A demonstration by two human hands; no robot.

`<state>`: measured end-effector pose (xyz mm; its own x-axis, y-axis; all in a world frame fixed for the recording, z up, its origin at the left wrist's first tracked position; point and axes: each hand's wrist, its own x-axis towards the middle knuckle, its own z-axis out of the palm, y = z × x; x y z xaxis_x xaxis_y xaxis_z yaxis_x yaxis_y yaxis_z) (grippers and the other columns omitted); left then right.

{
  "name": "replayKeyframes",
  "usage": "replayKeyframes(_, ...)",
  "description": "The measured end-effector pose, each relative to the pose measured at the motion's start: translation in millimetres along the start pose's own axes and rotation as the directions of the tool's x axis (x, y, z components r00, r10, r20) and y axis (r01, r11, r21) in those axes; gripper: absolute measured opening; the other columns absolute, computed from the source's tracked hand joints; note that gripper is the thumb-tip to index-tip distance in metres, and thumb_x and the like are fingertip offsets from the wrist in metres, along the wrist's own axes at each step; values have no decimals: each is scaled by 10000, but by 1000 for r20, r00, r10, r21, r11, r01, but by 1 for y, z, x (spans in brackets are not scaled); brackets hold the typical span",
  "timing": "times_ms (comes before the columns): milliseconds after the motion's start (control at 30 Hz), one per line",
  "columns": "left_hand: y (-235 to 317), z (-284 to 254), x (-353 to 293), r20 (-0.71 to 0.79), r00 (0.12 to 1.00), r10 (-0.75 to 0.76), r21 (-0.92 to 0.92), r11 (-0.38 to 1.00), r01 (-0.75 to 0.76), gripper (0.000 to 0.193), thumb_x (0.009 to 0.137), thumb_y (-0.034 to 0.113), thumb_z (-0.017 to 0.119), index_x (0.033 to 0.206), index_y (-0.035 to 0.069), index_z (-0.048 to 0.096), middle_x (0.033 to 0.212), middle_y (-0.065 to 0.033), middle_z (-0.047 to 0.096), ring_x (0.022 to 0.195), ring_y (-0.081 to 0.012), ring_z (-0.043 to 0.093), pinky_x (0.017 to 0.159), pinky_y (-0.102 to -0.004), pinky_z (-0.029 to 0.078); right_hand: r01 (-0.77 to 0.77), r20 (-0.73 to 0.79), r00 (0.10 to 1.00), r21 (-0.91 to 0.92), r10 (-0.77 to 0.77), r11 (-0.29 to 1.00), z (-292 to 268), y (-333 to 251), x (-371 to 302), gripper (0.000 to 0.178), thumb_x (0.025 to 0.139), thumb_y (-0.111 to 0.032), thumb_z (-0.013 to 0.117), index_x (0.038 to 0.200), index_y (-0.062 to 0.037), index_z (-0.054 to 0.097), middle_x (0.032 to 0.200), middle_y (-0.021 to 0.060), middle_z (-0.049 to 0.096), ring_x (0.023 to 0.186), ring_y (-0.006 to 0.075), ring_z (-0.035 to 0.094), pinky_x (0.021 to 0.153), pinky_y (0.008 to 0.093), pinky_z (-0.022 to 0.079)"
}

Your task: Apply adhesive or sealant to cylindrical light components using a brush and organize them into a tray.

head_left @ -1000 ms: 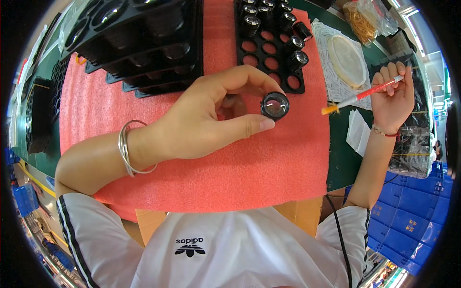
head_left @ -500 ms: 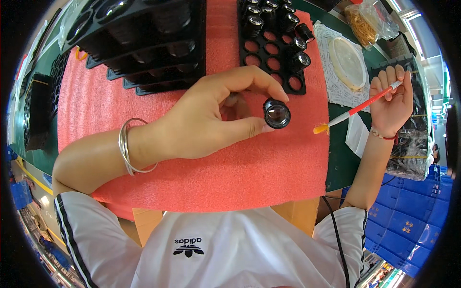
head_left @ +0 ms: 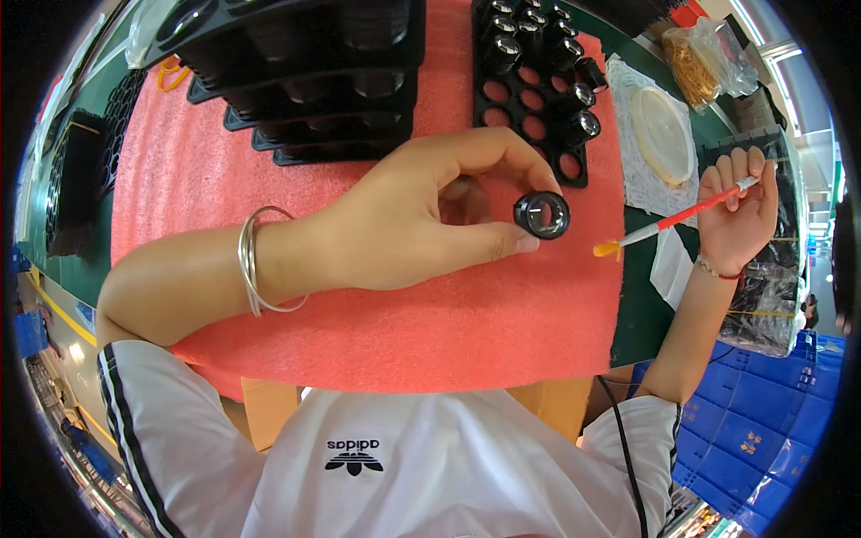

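Between thumb and fingers, my left hand (head_left: 430,211) grips a small black lens barrel (head_left: 543,215) by its sides, its round glass end facing up. It is held over a pink foam mat (head_left: 430,332). My right hand (head_left: 737,211) pinches the end of a paintbrush (head_left: 686,213) with a red handle, silver ferrule and orange-yellow bristles. The bristles hang over the mat's right edge, a short way from the lens barrel and apart from it. Beyond my left hand lies a black tray (head_left: 536,130) with round holes, several of them filled with similar lens barrels.
Stacked black trays (head_left: 323,99) stand at the far left of the mat. To the right, a round translucent lid (head_left: 662,134) rests on printed paper on the green table (head_left: 641,269). Farther back lies a bag of rubber bands (head_left: 700,67). Blue crates (head_left: 753,421) stand at lower right.
My left hand with the lens barrel has shifted slightly right in the picture, along with the trays. The barrel's glass end has tilted a little. Both grips are unchanged.
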<state>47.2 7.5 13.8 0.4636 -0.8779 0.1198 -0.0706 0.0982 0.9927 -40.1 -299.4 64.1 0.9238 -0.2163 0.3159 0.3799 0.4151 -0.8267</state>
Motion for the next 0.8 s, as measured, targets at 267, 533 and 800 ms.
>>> replayKeyframes(267,2,1,-3,0,993,-120,-201,973,118,324,837,92,570,1108,-37,449,963,-94,589,816,-105,562,625,-237,496,-5,24,1000,-25,6,1000,-2,3,2,194,907,-197,393,806,-47,465,658,25,402,557,101,330,521,221,294)
replayKeyframes(533,2,0,-3,15,992,-124,-201,972,125,346,845,135,575,1112,-43,442,972,-104,594,760,-117,571,628,-250,502,14,-11,1000,-38,-14,999,-7,3,2,179,891,-185,405,821,-36,475,678,43,436,563,112,346,536,232,305)
replayKeyframes(800,6,-1,-2,27,987,-156,-224,962,158,344,854,146,575,1116,-24,432,961,-100,594,777,-120,573,628,-254,504,12,12,1000,-110,-11,994,2,5,-2,194,903,-209,398,827,-45,467,689,39,451,566,108,365,545,225,319)
